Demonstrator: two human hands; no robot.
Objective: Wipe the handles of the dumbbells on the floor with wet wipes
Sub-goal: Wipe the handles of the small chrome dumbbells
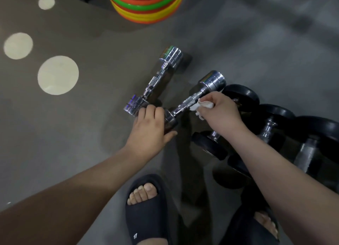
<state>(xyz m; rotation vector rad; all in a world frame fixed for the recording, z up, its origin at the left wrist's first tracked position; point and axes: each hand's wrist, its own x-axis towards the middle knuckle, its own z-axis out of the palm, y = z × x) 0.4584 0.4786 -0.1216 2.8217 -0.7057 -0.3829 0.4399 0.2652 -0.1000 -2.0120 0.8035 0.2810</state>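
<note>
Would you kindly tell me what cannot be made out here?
Head view:
Near end of the wiped dumbbell: hidden under the left hand.
Handle beneath the wet wipe: covered by the right hand.
Black dumbbells: dark, blurred, cut by right edge.
Coloured stack: cut by top edge.

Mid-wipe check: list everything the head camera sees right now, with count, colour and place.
left chrome dumbbell: one, silver, floor centre
right chrome dumbbell: one, silver, beside it, wipe on its handle
wet wipe: one, white, against that handle
black dumbbells: at least three, black heads with metal handles, floor right
stacked discs: one stack, red, yellow, green, blue, top edge
pale round spots: three, off-white, floor left
floor: grey
slides: two, black, on the feet, bottom
left hand: holds the right chrome dumbbell's near end
right hand: fingers pinch the wet wipe
</note>
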